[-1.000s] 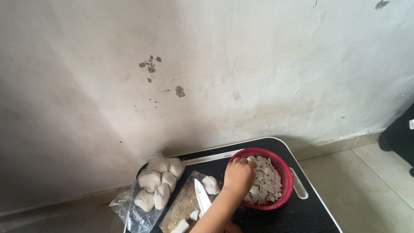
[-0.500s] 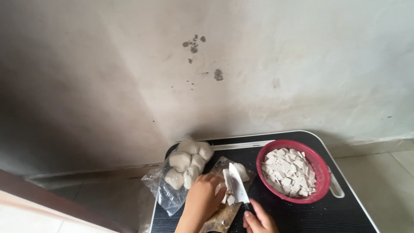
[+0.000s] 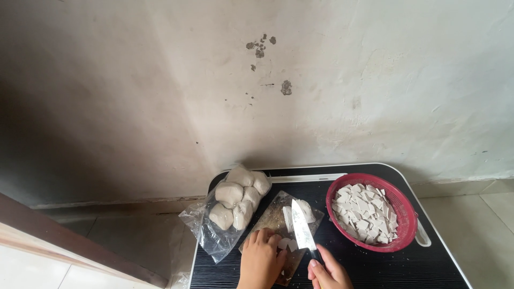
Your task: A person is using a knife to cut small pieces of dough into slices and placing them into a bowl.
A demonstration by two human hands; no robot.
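My left hand point(image 3: 261, 259) rests palm down on a small wooden cutting board point(image 3: 273, 217), its fingers touching pale cut pieces point(image 3: 285, 243). My right hand point(image 3: 327, 272) grips the handle of a knife point(image 3: 301, 230), whose blade points away from me over the board. A larger pale piece point(image 3: 297, 212) lies on the board under the blade's tip. To the right stands a red basket point(image 3: 409, 225) filled with several pale cut slices point(image 3: 364, 213).
A clear plastic bag point(image 3: 206, 235) of pale round lumps point(image 3: 235, 195) lies at the left of the black tabletop point(image 3: 391, 267). A stained white wall point(image 3: 321, 80) rises just behind. Tiled floor lies on both sides.
The right hand has left the red basket and taken up the knife. The left hand has come onto the board. The view has shifted so the table sits more central.
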